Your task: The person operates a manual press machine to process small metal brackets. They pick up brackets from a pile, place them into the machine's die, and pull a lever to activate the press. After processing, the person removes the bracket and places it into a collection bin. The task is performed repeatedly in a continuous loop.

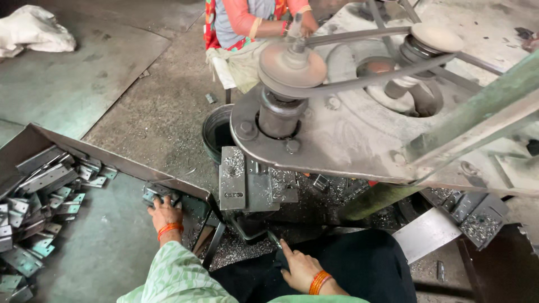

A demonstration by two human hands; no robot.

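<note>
A pile of bent metal brackets (39,207) lies at the far left in a shallow metal tray (101,247), well apart from the fingers. The left hand (165,214) reaches to the tray's far edge, its fingers curled down over a small cluster of brackets (159,193) right at the fingertips; whether they pinch one I cannot tell. An orange bangle (169,228) sits at that wrist. Just right of these fingers stands the drill machine's steel jig block (247,185), dusted with metal shavings. The right hand (300,268) rests below it on a dark-clothed lap, forefinger stretched out, the others loosely folded, holding nothing. Above are the belt pulley (292,64) and a co-worker's hand (307,23).
</note>
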